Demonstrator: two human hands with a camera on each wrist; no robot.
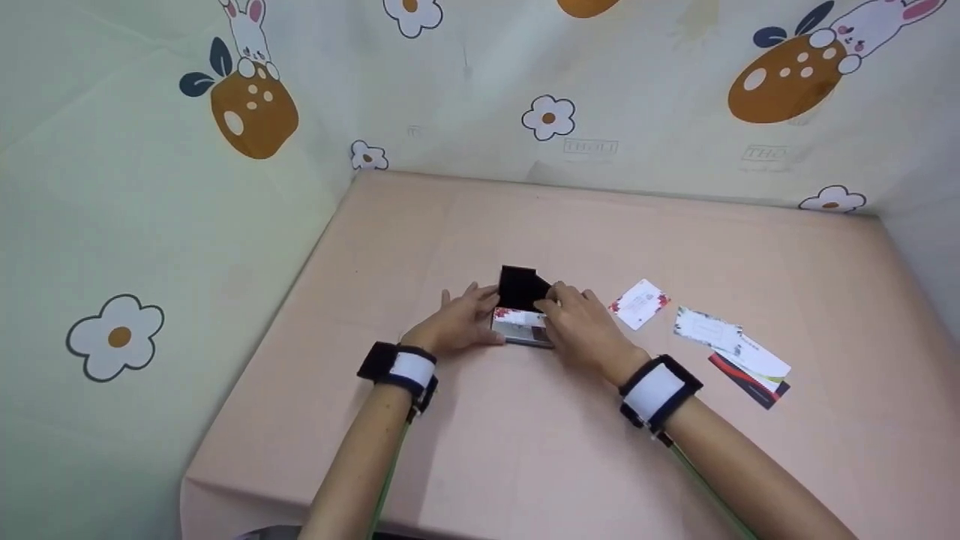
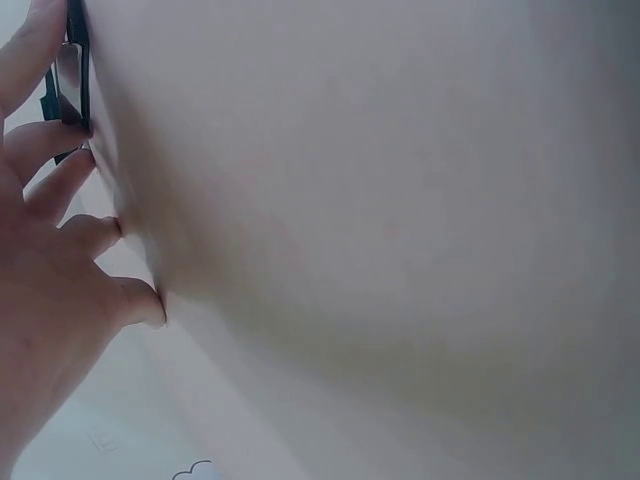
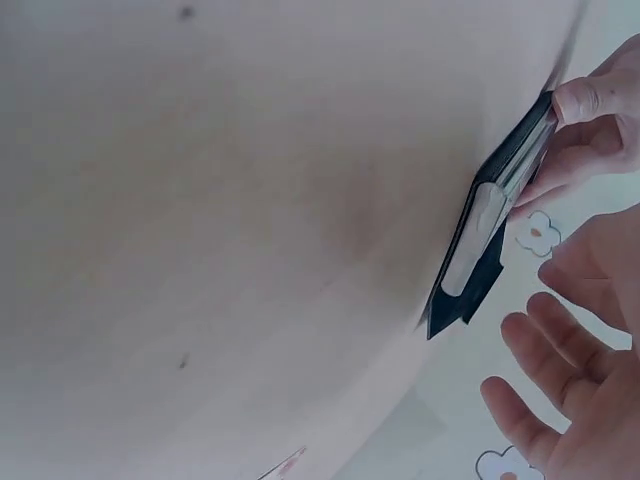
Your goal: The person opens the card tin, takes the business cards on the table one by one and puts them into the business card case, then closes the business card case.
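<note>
A small black card holder [image 1: 517, 285] stands unfolded on the table with its flap raised. A white card with red print [image 1: 517, 316] lies across its inner side, above a pale or clear pocket. My left hand [image 1: 461, 322] grips the holder's left end, thumb at the near edge; the left wrist view shows its other fingertips touching the cloth. My right hand [image 1: 581, 319] is at the holder's right end, fingertips by the flap and card. In the right wrist view its fingers [image 3: 545, 365] are loosely bent, with nothing seen between them; part of that hand is out of frame.
Right of my right hand lies a white card with red corners [image 1: 639, 304]. Farther right are overlapping cards, including a floral white card [image 1: 706, 328] and a dark card with a red stripe [image 1: 750, 382]. A pink cloth covers the table [image 1: 420, 225]; printed curtains [image 1: 480, 90] border it.
</note>
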